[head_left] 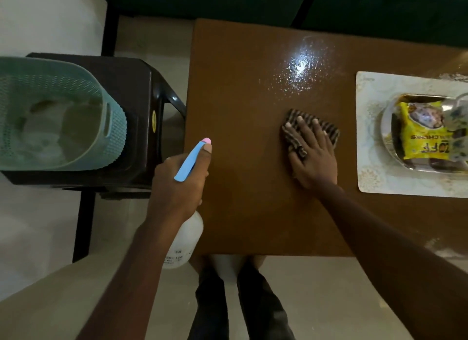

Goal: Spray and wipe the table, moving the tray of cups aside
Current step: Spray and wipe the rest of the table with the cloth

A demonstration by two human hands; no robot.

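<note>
My left hand (181, 181) grips a spray bottle (186, 241) with a white body and a blue trigger head, held over the left edge of the brown table (240, 208). My right hand (312, 157) lies flat with straight fingers, pressing a striped cloth (326, 130) onto the tabletop. Beyond the cloth a patch of spray droplets (301, 71) glistens. A pale patterned tray (369, 142) sits at the right edge of the view; it carries a clear dish with a yellow snack packet (423, 132) and part of a glass item.
A teal perforated basket (58, 114) rests on a dark stool (141, 106) just left of the table. Dark green upholstered seating (253, 2) runs along the table's far side. My legs (240, 301) stand at the near edge on a pale tiled floor.
</note>
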